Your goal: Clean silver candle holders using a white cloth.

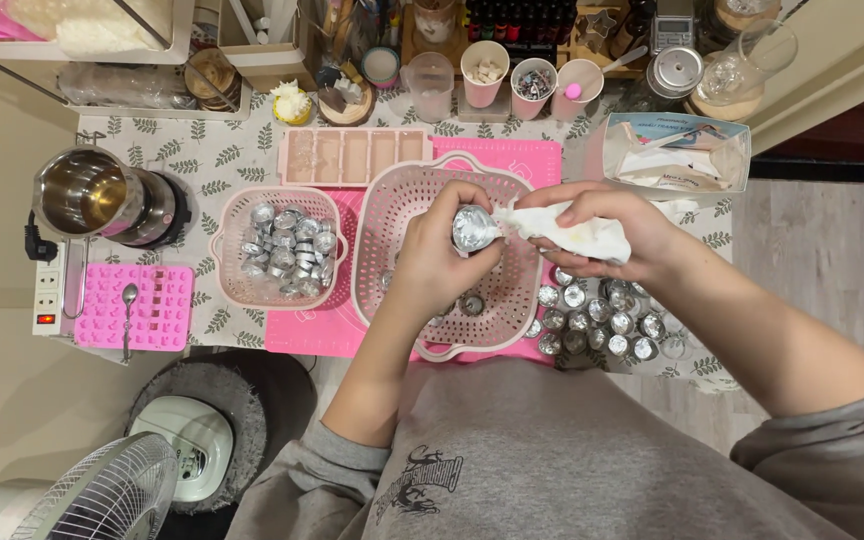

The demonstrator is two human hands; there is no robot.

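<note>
The left hand (442,255) grips a small shiny silver metal cup (474,228), fingers curled round it, right above the big pink perforated plastic basket (392,200). The right hand (607,225) pinches a crumpled white paper tissue (577,237), its tip touching the cup's mouth. Left of that, a smaller pink basket (227,225) is heaped with more silver cups. Another cluster of silver cups (597,320) sits on the leaf-print tablecloth (217,155) under the right wrist. At far right, an open pale box with a blue-edged label (677,150) holds white papers. Along the back edge, three pink paper cups (532,80) stand in a row. At far left, a pink silicone mould (132,305) lies with a spoon across it.
</note>
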